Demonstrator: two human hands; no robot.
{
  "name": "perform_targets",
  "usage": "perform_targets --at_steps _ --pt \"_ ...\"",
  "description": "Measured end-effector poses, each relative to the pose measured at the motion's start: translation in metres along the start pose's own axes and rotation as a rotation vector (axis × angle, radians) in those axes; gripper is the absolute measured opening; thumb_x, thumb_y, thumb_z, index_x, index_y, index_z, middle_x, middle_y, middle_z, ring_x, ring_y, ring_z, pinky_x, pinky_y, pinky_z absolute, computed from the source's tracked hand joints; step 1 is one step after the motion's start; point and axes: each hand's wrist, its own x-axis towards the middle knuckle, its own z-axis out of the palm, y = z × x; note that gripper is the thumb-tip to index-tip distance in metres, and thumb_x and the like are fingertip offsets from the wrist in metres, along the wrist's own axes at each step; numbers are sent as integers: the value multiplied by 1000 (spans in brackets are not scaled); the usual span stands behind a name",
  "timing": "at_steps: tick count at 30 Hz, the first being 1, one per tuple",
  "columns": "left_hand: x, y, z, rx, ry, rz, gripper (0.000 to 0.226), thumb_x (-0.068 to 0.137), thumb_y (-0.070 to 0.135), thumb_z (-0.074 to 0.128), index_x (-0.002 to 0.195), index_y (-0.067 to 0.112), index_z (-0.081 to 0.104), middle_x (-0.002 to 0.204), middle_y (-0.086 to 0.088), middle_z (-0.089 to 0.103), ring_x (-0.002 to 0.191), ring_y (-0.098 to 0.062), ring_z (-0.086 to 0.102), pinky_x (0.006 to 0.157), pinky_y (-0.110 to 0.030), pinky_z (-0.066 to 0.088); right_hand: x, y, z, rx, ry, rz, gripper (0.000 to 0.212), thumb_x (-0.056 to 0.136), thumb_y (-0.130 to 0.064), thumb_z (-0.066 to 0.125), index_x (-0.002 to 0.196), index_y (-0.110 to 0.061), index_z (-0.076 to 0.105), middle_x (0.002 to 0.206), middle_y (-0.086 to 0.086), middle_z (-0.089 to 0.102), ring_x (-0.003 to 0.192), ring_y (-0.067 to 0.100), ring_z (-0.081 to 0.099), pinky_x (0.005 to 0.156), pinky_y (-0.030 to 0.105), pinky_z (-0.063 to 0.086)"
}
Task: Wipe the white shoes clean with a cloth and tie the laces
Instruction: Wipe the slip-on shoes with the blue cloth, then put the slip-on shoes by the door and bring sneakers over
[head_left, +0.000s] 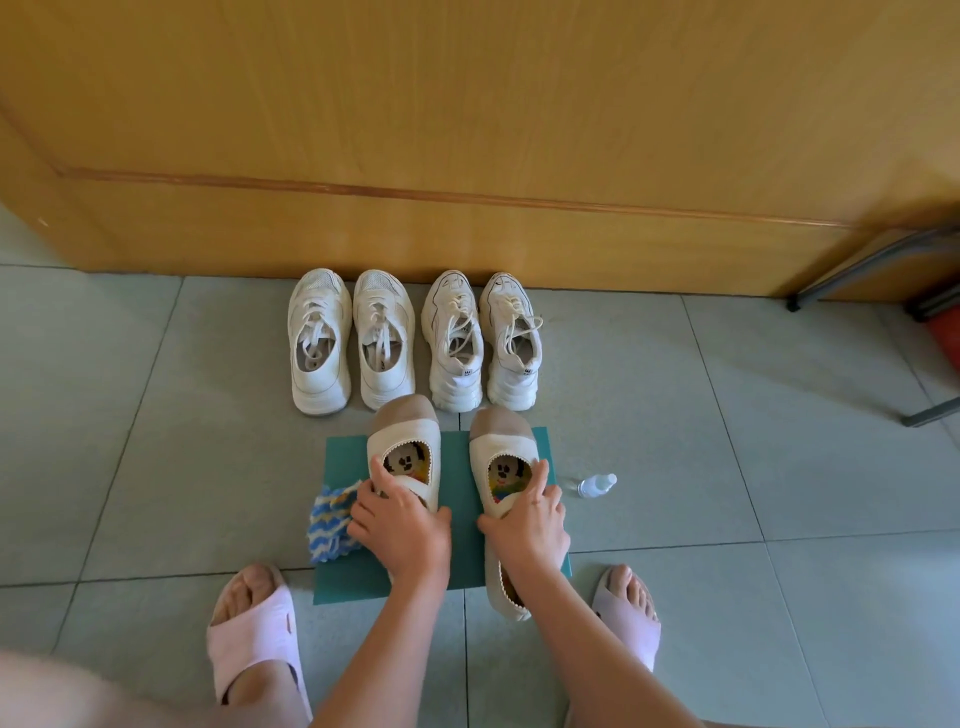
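Floor, head view: pale grey-green tiles with dark grout lines, running up to a yellow-brown wooden panel that fills the top of the view
Mat: green mat flat on the tiles, just in front of the person's feet
Left slip-on shoe: cream with a tan toe cap, on the mat's left half, toe pointing at the panel and reaching past the mat's far edge; a cartoon face shows on the insole
Right slip-on shoe: same make, on the mat's right half, heel hanging over the near edge
Left hand: grips the left slip-on shoe at the heel end, fingers curled over its left rim, thumb against its right side
Right hand: grips the right slip-on shoe at mid-length, thumb on its left side, fingers bent over the right rim, index finger lying along the opening
Cloth: blue, white and yellow knitted cloth bunched at the mat's left edge, touching the left hand's fingers
Spray bottle: small clear bottle on its side on the tiles, just right of the mat
White sneakers: left pair and right pair in one row beyond the mat, toes against the panel; laces lie loose over the tongues, whether knotted I cannot tell
Feet: pink slides, left and right, either side of the mat's near end
Far right: grey metal legs standing on the tiles
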Motion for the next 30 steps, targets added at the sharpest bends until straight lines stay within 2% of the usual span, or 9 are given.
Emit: perform_targets --at_steps 6,10,13,15,17,22,30 --pt "-11 2 -3 -21 5 14 107 59 26 85 146 11 23 133 -21 42 117 -39 41 95 -47 27 1 4 -12 115 38 -7 94 74 -40 67 146 -27 8 124 3 41 118 24 44 85 39 45" --pt "-12 23 -10 -131 -3 44 100 60 27 83 143 14 28 132 -20 42 117 -38 40 95 -47 29 8 1 -34 162 95 -47 89 74 -40 66 144 -28 12 121 3 44 111 24 49 82 38 48" --pt "-3 58 -17 -289 -11 81 96 62 19 79 142 15 27 131 -18 38 113 -35 36 86 -42 38 26 -3 -62 177 98 -54 86 74 -39 67 143 -26 17 121 5 46 110 27 50 79 36 44" --pt "5 87 -18 -334 -24 110 94 64 17 76 142 16 26 132 -17 37 113 -33 35 84 -41 40 44 -5 -84 198 103 -52 85 74 -39 68 142 -24 19 123 7 47 112 28 51 84 39 45" --pt "12 118 -15 -357 -37 124 92 65 15 76 142 18 25 134 -16 35 115 -33 34 86 -42 40 65 -7 -106 211 105 -53 84 74 -39 69 141 -22 22 124 8 47 113 30 51 87 41 45" --pt "28 200 9 -397 -106 94 92 68 15 76 142 19 23 136 -14 32 119 -33 33 91 -47 41 134 -3 -160 185 96 -37 78 73 -39 70 135 -16 29 123 9 49 108 30 53 82 39 47" --pt "73 295 101 -373 -126 35 86 73 13 72 143 18 21 138 -16 29 121 -34 31 95 -44 37 258 14 -191 62 136 -60 80 74 -37 70 138 -18 25 122 9 48 107 29 53 81 39 47"
